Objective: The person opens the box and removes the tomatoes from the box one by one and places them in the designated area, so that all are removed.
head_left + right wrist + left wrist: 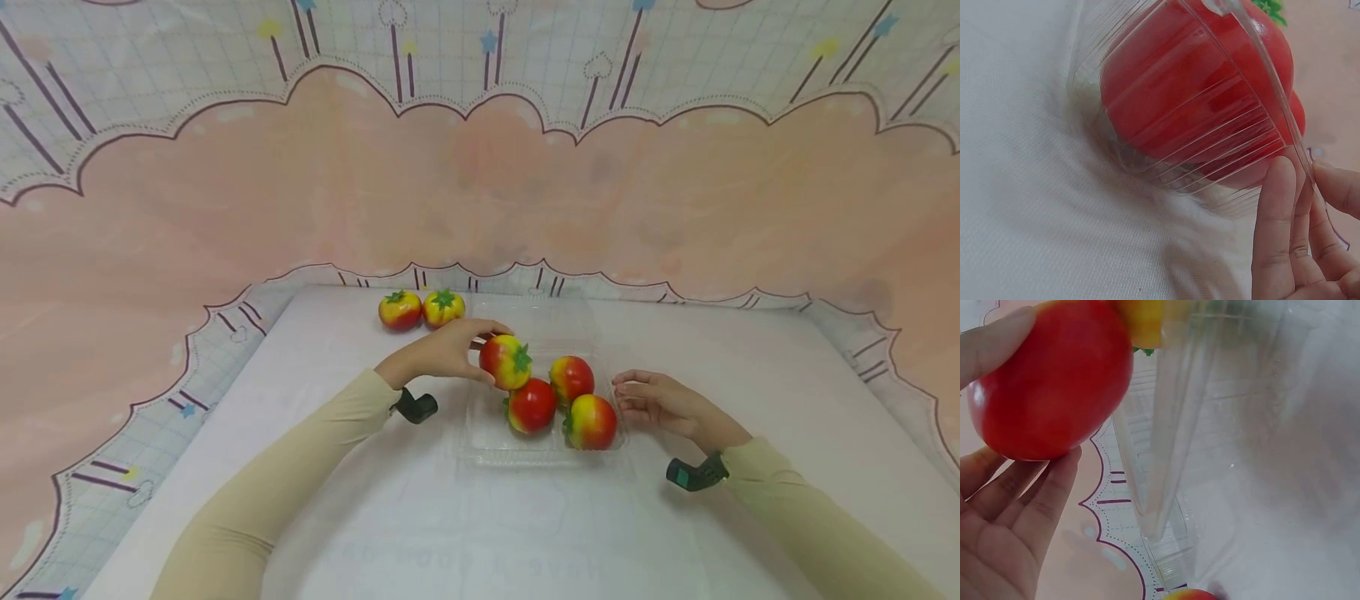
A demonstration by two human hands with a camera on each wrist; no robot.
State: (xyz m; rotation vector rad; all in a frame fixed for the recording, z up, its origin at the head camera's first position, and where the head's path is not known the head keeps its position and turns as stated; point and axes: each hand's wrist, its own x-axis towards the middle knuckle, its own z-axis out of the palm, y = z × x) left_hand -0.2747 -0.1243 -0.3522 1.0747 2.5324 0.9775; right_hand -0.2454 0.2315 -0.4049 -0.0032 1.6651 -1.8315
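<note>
- Head view: I saw the left hand clamped on a red-and-yellow fruit, which sat at its fingertips, to the right of the palm, with its green leaves turned away from the hand.
- Through the left wrist camera I made out the thumb on one side of the held fruit and the fingers on the other; the skin facing me there was red.
- Beneath the left hand's fingertips and to their right was the clear container. I could not tell whether the held fruit touched its floor.
- Just nearer the person than the held fruit lay a redder fruit; I could not tell whether the two touched.
- On my right wrist feed, the right hand had its thumb and fingers together at the container's rim, pinching it.
- Just left of the right hand, inside the container, were a near fruit and a farther fruit.
- Beyond the left hand, on the white table, a leafy fruit stood right beside a second leafy fruit.
</note>
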